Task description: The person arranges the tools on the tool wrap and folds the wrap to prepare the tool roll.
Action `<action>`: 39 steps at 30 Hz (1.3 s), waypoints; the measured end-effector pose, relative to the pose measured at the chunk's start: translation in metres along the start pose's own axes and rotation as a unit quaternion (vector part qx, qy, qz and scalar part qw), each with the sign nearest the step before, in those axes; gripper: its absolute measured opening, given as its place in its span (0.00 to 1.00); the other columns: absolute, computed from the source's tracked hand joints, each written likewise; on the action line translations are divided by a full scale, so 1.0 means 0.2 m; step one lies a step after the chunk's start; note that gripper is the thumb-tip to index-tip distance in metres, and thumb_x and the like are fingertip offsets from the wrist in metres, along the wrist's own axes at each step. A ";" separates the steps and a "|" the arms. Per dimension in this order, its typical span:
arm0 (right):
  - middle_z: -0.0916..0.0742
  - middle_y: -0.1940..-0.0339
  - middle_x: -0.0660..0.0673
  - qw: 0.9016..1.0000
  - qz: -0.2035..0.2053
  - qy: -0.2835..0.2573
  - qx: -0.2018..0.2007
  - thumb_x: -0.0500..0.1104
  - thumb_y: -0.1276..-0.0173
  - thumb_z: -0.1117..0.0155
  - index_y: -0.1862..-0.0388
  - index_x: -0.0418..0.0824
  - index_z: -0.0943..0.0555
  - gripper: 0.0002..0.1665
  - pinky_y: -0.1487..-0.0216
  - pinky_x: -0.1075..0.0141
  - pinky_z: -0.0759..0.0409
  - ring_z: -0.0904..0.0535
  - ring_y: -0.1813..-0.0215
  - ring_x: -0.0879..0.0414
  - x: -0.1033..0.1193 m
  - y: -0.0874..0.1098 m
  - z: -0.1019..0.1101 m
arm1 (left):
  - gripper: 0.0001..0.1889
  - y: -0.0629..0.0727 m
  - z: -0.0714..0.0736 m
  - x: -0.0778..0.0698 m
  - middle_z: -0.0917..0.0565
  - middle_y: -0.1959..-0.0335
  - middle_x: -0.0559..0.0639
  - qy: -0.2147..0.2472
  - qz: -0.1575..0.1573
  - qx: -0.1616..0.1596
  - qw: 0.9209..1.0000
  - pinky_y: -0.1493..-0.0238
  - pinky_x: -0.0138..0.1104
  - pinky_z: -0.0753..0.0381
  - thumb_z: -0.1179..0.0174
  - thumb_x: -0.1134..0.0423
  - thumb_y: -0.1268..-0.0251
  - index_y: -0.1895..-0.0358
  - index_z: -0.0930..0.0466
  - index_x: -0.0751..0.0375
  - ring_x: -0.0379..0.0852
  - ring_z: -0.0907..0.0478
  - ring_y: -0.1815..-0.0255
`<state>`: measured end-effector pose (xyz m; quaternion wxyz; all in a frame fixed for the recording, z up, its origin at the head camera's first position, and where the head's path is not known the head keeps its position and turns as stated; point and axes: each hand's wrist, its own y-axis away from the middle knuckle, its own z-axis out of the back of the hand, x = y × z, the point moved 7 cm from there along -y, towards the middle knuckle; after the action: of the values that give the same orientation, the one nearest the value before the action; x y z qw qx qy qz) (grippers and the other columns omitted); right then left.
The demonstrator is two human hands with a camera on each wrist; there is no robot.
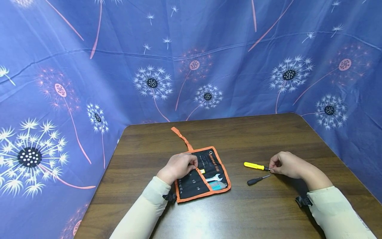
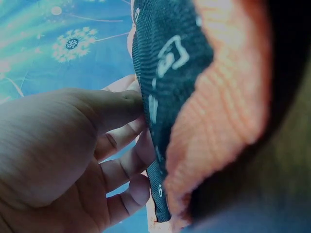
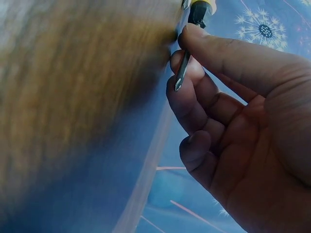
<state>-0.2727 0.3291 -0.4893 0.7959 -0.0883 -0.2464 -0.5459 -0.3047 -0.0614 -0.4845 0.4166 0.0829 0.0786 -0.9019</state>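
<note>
A black tool pouch [image 1: 186, 192] with orange trim lies unfolded on the table, left of centre. My left hand [image 1: 179, 165] pinches the orange edge of its pocket; in the left wrist view, thumb and fingers hold the black cloth [image 2: 150, 97]. From that pocket poke a wrench [image 1: 215, 178], a teal-handled tool [image 1: 218, 186] and a small yellow end [image 1: 203, 171]. On the right, my right hand [image 1: 287, 164] pinches a yellow-handled screwdriver [image 1: 253, 165] by its shaft, the tip [image 3: 180, 82] pointing back toward the palm. A black-handled screwdriver [image 1: 254, 181] lies just in front of it.
The brown wooden table [image 1: 226, 215] carries all of this. An orange strap [image 1: 180, 134] stretches from the pouch toward the table's back. Behind and beside the table hangs a blue cloth [image 1: 238, 73] with dandelion prints.
</note>
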 end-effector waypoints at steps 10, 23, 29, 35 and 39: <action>0.18 0.74 0.57 1.000 -0.003 0.008 -0.010 0.37 0.33 0.25 0.71 0.51 0.16 0.11 0.71 0.66 0.31 0.29 0.72 0.61 0.02 -0.02 0.01 | 0.03 0.00 0.00 0.00 0.20 0.66 0.34 -0.010 -0.003 -0.005 1.000 0.65 0.34 0.23 0.32 0.55 0.26 0.61 0.16 0.40 0.34 0.25 0.68; 0.15 0.72 0.58 0.997 0.041 0.001 -0.060 0.37 0.33 0.24 0.69 0.49 0.14 0.09 0.68 0.66 0.29 0.28 0.71 0.64 0.11 -0.05 0.05 | 0.06 0.00 0.01 -0.02 0.21 0.68 0.33 -0.007 -0.002 -0.026 1.000 0.66 0.34 0.24 0.30 0.56 0.29 0.64 0.17 0.39 0.32 0.26 0.69; 0.15 0.69 0.59 0.996 0.050 0.010 -0.077 0.37 0.33 0.24 0.67 0.49 0.13 0.07 0.67 0.64 0.27 0.25 0.69 0.63 0.16 -0.07 0.07 | 0.05 0.00 0.02 -0.03 0.20 0.67 0.33 -0.007 -0.002 -0.025 1.000 0.65 0.34 0.23 0.30 0.57 0.29 0.63 0.16 0.40 0.33 0.24 0.68; 0.15 0.68 0.59 0.993 0.072 0.022 -0.094 0.37 0.34 0.23 0.68 0.49 0.13 0.07 0.64 0.62 0.25 0.23 0.67 0.64 0.21 -0.09 0.07 | 0.06 0.00 0.02 -0.02 0.21 0.67 0.33 -0.007 0.002 -0.023 1.000 0.65 0.34 0.23 0.29 0.57 0.30 0.63 0.16 0.39 0.33 0.25 0.69; 0.15 0.68 0.59 0.993 0.077 0.018 -0.093 0.36 0.33 0.24 0.67 0.49 0.13 0.08 0.65 0.63 0.24 0.24 0.67 0.64 0.24 -0.10 0.07 | 0.07 0.00 0.02 -0.02 0.21 0.68 0.33 -0.001 0.000 -0.026 1.000 0.66 0.34 0.24 0.29 0.57 0.30 0.64 0.17 0.39 0.32 0.26 0.69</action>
<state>-0.2816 0.2872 -0.4567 0.8282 -0.1707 -0.1733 -0.5049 -0.3025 -0.0592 -0.4807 0.4189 0.0710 0.1020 -0.8995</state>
